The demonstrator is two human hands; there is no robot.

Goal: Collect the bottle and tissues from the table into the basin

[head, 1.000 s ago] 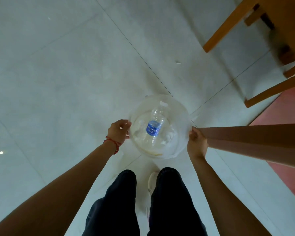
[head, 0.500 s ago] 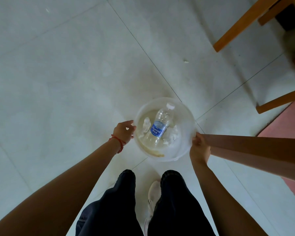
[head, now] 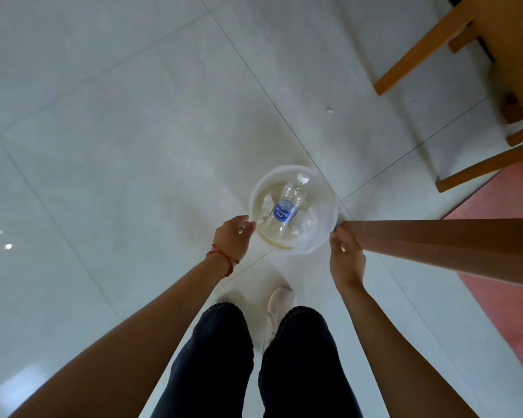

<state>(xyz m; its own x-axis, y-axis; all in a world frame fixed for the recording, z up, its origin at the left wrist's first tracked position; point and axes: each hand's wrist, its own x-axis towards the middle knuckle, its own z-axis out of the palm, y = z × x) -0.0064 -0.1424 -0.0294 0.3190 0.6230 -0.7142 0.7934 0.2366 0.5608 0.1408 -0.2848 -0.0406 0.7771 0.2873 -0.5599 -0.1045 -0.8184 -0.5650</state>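
A translucent white basin (head: 322,233) is low over the pale tiled floor in front of my feet. Whether it rests on the floor I cannot tell. A clear plastic bottle (head: 286,208) with a blue label and white cap lies inside it. Crumpled white tissues lie on either side of the bottle, one on the left (head: 267,206) and one on the right (head: 304,221). My left hand (head: 233,238), with a red string on the wrist, pinches the basin's left rim. My right hand (head: 345,259) holds the right rim with its fingertips.
A brown wooden beam (head: 453,245) runs from beside my right hand to the right edge. Wooden furniture legs (head: 417,54) stand at the upper right, above a red floor area (head: 511,206). A small white scrap (head: 330,109) lies on the tiles. My legs and shoes are below.
The basin has sunk lower and away from the camera, with both hands still on its rim. The bottle and tissues have stayed inside it.
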